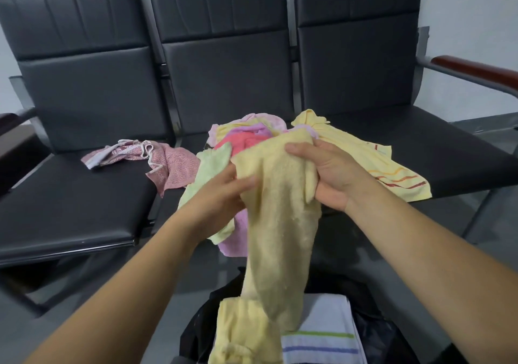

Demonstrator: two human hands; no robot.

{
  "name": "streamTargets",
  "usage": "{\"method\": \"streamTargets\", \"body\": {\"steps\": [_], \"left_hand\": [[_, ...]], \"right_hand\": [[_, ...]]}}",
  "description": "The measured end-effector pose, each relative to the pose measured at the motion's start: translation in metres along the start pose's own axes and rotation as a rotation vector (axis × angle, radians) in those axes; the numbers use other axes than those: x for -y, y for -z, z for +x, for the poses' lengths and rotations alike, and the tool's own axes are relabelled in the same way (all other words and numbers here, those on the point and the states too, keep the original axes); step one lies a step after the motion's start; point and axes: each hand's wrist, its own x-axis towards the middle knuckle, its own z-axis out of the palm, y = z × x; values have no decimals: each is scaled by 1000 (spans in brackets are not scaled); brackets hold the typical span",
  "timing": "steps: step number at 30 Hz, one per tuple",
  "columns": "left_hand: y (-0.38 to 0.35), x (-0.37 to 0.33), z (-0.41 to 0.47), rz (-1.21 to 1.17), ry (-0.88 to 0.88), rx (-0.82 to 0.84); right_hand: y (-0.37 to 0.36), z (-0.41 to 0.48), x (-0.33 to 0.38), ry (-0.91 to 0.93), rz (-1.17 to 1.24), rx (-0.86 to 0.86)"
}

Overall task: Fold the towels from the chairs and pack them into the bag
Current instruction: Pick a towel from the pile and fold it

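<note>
I hold a pale yellow towel (pixel 277 223) bunched at its top, hanging limp into the open black bag (pixel 196 332) straight below my grip, beside a folded white striped towel (pixel 322 321). Just beyond the grip, a loose heap of coloured towels (pixel 246 142) lies on the black chairs (pixel 84 195).

No legible txt, labels, brands, nos. or signs. Nothing to read on yellow towel (pixel 280 209); only plain colour stripes, no lettering, on white towel (pixel 322 313) just below it.
</note>
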Motion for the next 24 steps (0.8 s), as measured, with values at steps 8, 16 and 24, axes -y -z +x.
{"method": "streamTargets", "body": {"steps": [8, 16, 24], "left_hand": [[-13, 26, 5, 147, 135, 54], [-28, 3, 5, -236, -61, -258], [-10, 0, -7, -87, 88, -104]], "right_hand": [[2, 4, 12, -57, 41, -143], [12, -10, 5, -138, -32, 136], [17, -11, 6, -47, -121, -79]]}}
